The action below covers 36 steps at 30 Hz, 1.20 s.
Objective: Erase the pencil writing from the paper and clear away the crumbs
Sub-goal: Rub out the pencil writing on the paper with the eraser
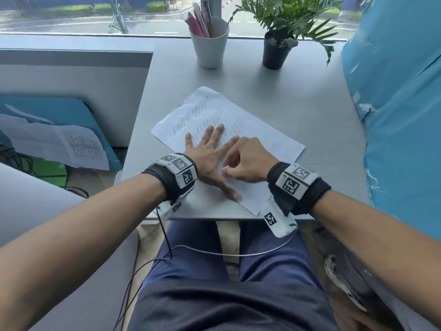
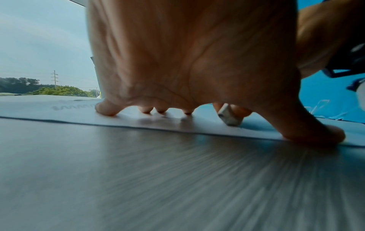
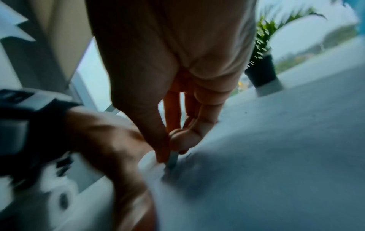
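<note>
From the head view, the left hand [image 1: 208, 156] lies flat with fingers spread on the sheet of paper [image 1: 269, 139], thumb pressing near the sheet's close edge. The right hand [image 1: 248, 161] sits just beside it, fingers curled together over a small white eraser [image 1: 225, 168] that barely shows between thumb and forefinger. Wavy pencil writing [image 1: 198, 115] runs in rows beyond the left fingertips. The paper lies askew on a grey table [image 1: 310, 96]. Well beyond both hands, by the window, a white cup [image 1: 210, 48] holds pink and pale pens [image 1: 199, 22], and a black pot [image 1: 274, 53] holds a green plant [image 1: 288, 15]. A blue wrapped panel [image 1: 401, 115] stands to the right of the right hand; to the left of the left hand, loose printed sheets [image 1: 71, 146] lie beside the table.

In the left wrist view, the left hand [image 2: 187, 54] arches over the paper [image 2: 59, 109], fingertips [image 2: 107, 109] and thumb pressed down. Past the thumb, the eraser [image 2: 230, 116] touches the sheet, pinched by the right hand's fingers [image 2: 241, 111]. Grey table [image 2: 158, 179] fills the foreground.

The right wrist view is blurred: the right hand [image 3: 168, 78] pinches the eraser [image 3: 173, 159] against the paper [image 3: 276, 156], the left hand [image 3: 110, 143] just beside. The potted plant [image 3: 261, 68] stands beyond.
</note>
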Tool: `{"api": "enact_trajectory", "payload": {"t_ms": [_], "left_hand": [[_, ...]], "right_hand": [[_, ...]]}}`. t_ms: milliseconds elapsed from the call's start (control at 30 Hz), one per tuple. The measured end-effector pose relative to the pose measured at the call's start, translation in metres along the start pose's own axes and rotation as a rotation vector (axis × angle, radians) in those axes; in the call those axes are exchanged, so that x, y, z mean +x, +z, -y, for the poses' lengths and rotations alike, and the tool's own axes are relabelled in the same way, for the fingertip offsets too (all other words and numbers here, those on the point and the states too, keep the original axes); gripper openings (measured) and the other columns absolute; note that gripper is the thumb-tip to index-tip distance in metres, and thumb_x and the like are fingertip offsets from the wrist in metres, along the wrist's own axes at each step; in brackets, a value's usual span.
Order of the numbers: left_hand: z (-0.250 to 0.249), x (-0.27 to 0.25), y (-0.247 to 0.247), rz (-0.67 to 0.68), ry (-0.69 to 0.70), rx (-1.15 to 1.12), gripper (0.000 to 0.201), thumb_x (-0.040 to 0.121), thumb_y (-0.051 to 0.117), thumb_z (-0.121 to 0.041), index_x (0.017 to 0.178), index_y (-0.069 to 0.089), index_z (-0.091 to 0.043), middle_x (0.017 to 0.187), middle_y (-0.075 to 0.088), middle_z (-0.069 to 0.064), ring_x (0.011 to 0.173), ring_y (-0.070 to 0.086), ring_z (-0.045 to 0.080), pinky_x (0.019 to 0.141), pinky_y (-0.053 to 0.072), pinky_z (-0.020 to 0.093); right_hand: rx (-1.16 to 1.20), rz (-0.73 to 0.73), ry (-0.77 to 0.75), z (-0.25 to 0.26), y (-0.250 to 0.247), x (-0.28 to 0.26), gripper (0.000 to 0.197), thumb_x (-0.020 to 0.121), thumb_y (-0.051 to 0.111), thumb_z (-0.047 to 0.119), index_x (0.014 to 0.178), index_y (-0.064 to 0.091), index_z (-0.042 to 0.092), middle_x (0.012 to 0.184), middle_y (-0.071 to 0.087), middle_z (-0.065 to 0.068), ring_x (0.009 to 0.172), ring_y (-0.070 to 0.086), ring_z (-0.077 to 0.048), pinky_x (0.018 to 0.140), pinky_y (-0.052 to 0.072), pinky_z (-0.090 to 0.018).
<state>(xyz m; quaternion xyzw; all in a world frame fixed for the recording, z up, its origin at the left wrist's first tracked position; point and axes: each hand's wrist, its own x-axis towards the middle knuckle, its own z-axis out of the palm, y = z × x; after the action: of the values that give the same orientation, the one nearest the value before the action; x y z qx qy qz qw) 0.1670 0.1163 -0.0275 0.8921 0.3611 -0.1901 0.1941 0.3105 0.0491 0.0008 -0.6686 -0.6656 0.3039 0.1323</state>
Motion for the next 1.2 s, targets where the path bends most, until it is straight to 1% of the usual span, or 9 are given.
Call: {"api": "enact_trajectory", "payload": {"t_ms": [167, 300, 433, 567, 700, 833, 967, 1100, 1200], "left_hand": [[0.0, 0.0, 0.002, -0.002, -0.015, 0.011, 0.155, 0.029, 0.056, -0.102, 0.148, -0.026, -0.047, 0.156, -0.039, 0.0, 0.144, -0.033, 0.027, 0.107, -0.012, 0.075], [-0.001, 0.002, 0.0, 0.008, -0.015, 0.026, 0.155, 0.028, 0.056, -0.101, 0.148, -0.026, -0.046, 0.156, -0.04, 0.001, 0.143, -0.035, 0.028, 0.105, -0.01, 0.078], [-0.003, -0.002, -0.002, 0.006, -0.021, 0.005, 0.148, 0.031, 0.059, -0.1, 0.145, -0.023, -0.054, 0.157, -0.038, 0.002, 0.145, -0.032, 0.029, 0.106, -0.012, 0.076], [-0.003, 0.0, -0.002, 0.013, -0.025, 0.027, 0.149, 0.032, 0.06, -0.099, 0.146, -0.024, -0.052, 0.156, -0.039, 0.003, 0.144, -0.034, 0.029, 0.105, -0.009, 0.078], [-0.005, -0.002, -0.002, 0.013, -0.028, 0.012, 0.149, 0.032, 0.06, -0.1, 0.147, -0.021, -0.053, 0.157, -0.038, 0.003, 0.145, -0.033, 0.029, 0.105, -0.011, 0.077], [-0.003, -0.001, -0.002, 0.012, -0.024, 0.027, 0.149, 0.031, 0.06, -0.1, 0.145, -0.024, -0.053, 0.156, -0.04, 0.002, 0.144, -0.034, 0.029, 0.106, -0.01, 0.077], [-0.005, -0.002, -0.003, 0.021, -0.024, 0.012, 0.148, 0.033, 0.061, -0.099, 0.146, -0.023, -0.054, 0.156, -0.039, 0.002, 0.144, -0.035, 0.028, 0.106, -0.012, 0.076], [-0.003, -0.001, -0.002, 0.018, -0.02, 0.023, 0.149, 0.031, 0.059, -0.1, 0.145, -0.025, -0.053, 0.156, -0.04, 0.002, 0.144, -0.035, 0.028, 0.105, -0.011, 0.077], [-0.004, -0.001, -0.002, 0.017, -0.027, 0.021, 0.15, 0.03, 0.058, -0.101, 0.146, -0.023, -0.053, 0.156, -0.039, 0.002, 0.144, -0.035, 0.027, 0.106, -0.011, 0.077]], "right_hand": [[0.079, -0.142, 0.14, -0.012, -0.016, 0.015, 0.004, 0.069, 0.078, 0.017, 0.072, 0.079, 0.015, 0.061, 0.07, 0.003, 0.044, 0.055, 0.008, 0.06, 0.051, -0.016], [0.096, 0.049, 0.053, 0.004, 0.0, -0.003, 0.002, 0.071, 0.078, 0.011, 0.072, 0.079, 0.012, 0.048, 0.064, 0.011, 0.044, 0.058, 0.003, 0.051, 0.045, -0.009], [0.121, -0.143, 0.155, -0.016, -0.02, 0.012, 0.006, 0.068, 0.08, 0.019, 0.073, 0.08, 0.017, 0.054, 0.068, 0.007, 0.044, 0.058, 0.005, 0.061, 0.053, -0.016], [0.044, 0.118, 0.011, -0.001, -0.005, -0.009, 0.003, 0.072, 0.08, 0.017, 0.075, 0.08, 0.016, 0.058, 0.069, 0.007, 0.051, 0.062, 0.003, 0.054, 0.047, -0.01], [0.057, -0.089, 0.132, -0.018, -0.027, 0.009, 0.006, 0.069, 0.079, 0.018, 0.075, 0.08, 0.019, 0.065, 0.073, -0.001, 0.053, 0.065, -0.003, 0.056, 0.05, -0.015], [-0.007, 0.137, -0.039, 0.001, -0.006, -0.011, 0.004, 0.071, 0.079, 0.019, 0.074, 0.079, 0.018, 0.061, 0.071, 0.005, 0.057, 0.067, -0.004, 0.055, 0.052, -0.014], [0.026, -0.086, 0.094, -0.02, -0.031, 0.012, 0.005, 0.07, 0.079, 0.019, 0.075, 0.08, 0.019, 0.055, 0.067, 0.01, 0.046, 0.06, 0.003, 0.058, 0.05, -0.018], [0.011, 0.136, -0.037, -0.004, -0.006, -0.014, 0.003, 0.072, 0.079, 0.022, 0.074, 0.079, 0.02, 0.049, 0.063, 0.014, 0.049, 0.059, 0.006, 0.057, 0.052, -0.015], [0.032, -0.003, 0.052, -0.019, -0.025, 0.002, 0.006, 0.071, 0.08, 0.022, 0.077, 0.08, 0.021, 0.055, 0.066, 0.011, 0.049, 0.058, 0.007, 0.058, 0.046, -0.017]]}}
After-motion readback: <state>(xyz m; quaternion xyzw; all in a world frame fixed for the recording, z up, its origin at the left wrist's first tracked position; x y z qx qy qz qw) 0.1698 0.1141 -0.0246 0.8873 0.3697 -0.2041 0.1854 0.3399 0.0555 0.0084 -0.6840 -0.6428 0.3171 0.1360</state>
